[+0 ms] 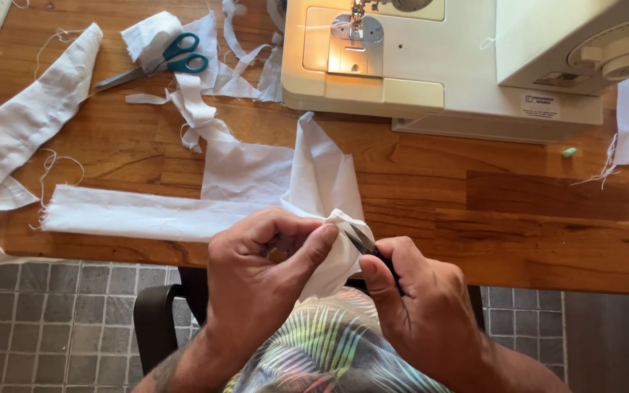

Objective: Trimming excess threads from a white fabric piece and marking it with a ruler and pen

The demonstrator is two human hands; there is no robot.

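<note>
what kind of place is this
Probably a home sewing corner: a cream sewing machine on a wooden table, white fabric strips, blue-handled scissors, and grey tiled floor below.

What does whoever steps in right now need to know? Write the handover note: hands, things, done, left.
Left hand: pinches a folded edge of the white fabric piece at the table edge.
Right hand: grips small dark snips, tips at the pinched fold.
Blue-handled scissors lie among white scraps, beside the sewing machine.
Done: strips already cut.
Left: whether the fold is snipped cannot be told.
</note>
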